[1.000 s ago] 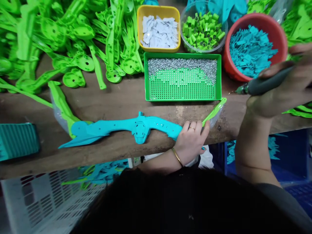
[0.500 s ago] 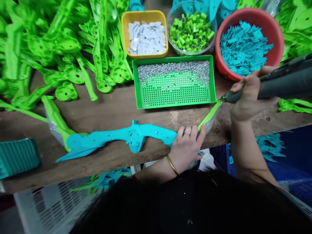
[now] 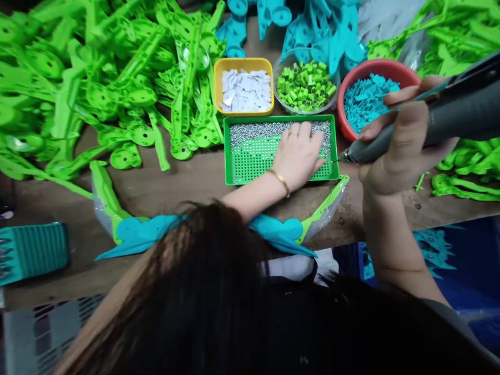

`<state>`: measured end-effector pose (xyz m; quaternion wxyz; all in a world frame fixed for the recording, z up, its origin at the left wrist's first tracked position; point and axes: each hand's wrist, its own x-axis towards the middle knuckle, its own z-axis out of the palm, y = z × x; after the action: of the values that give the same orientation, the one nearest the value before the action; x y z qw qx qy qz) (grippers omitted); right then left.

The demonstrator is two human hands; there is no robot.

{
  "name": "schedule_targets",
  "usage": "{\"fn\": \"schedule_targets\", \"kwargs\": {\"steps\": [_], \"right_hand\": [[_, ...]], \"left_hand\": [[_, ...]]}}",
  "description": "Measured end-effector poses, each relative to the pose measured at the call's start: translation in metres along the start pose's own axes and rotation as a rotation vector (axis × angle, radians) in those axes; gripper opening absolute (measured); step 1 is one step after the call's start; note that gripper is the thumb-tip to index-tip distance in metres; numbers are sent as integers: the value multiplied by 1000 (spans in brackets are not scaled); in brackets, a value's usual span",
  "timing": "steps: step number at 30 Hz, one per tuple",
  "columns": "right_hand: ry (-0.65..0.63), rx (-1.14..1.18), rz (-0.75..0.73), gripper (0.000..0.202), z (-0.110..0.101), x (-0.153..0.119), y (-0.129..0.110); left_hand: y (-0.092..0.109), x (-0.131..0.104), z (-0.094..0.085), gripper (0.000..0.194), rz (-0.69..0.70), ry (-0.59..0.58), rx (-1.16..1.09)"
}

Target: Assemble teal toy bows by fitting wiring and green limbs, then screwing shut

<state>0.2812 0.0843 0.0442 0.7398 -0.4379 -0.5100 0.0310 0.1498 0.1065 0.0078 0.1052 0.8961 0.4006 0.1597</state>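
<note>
Two hands are shown at the workbench (image 3: 203,185). The left hand (image 3: 299,159) is placed in the green perforated tray (image 3: 250,165) at the centre of the frame; its fingers are bent downward, close together, and are in contact with the silver screws (image 3: 250,133). Whether a screw is gripped cannot be determined, as the fingertips are hidden. The electric screwdriver (image 3: 461,114) is held by the right hand (image 3: 402,161), partly closed around the grey body, at the right of the frame; its tip is directed left, just beside the tray's right wall. The bow-shaped plastic assembly (image 3: 136,237) is laid across the bench below the tray, its turquoise middle covered by dark hair (image 3: 211,260) and its green ends curved upward at left and right. Above the tray, a yellow container (image 3: 219,88), a clear round tub (image 3: 275,86) and a red bowl (image 3: 406,70) are arranged in a row, filled with white pieces, green cylindrical pieces and turquoise pieces respectively. Green plastic parts (image 3: 78,99) are heaped at upper left.
</note>
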Motion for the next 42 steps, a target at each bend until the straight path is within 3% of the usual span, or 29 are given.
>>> {"fn": "schedule_targets", "kwargs": {"steps": [3, 5, 8, 15, 19, 22, 25, 27, 32, 34, 37, 42], "right_hand": [[-73, 0, -27, 22, 8, 0, 7], [-83, -10, -40, 20, 8, 0, 12], [-16, 32, -13, 20, 7, 0, 16], [14, 66, 73, 30, 17, 4, 8], [126, 76, 72, 31, 19, 7, 14], [101, -4, 96, 30, 19, -1, 29], [13, -58, 116, 32, 18, -14, 45], [-15, -91, 114, 32, 16, -21, 53], [-83, -181, 61, 30, 14, -33, 65], [-80, -237, 16, 32, 17, -34, 64], [-101, -193, -4, 25, 20, -26, 50], [23, 40, -72, 18, -2, 2, 17]], "left_hand": [[-14, 41, 23, 59, 142, 33, -16], [-22, 53, 32, 56, 208, 29, -5], [-30, 53, 31, 38, 250, 38, 8], [-28, 41, 22, 35, 567, -5, -86], [-37, 45, 31, 32, 513, -9, -2], [-43, 41, 32, 25, 380, 77, 67], [-36, 22, 21, 26, 342, 159, 93], [-22, -1, 10, 30, 377, 150, 77], [23, -74, -9, 27, 407, -53, -23], [37, -99, -9, 25, 322, -116, -38], [49, -124, -1, 41, 197, -98, -67], [54, -134, 14, 46, 154, -78, -56]]}}
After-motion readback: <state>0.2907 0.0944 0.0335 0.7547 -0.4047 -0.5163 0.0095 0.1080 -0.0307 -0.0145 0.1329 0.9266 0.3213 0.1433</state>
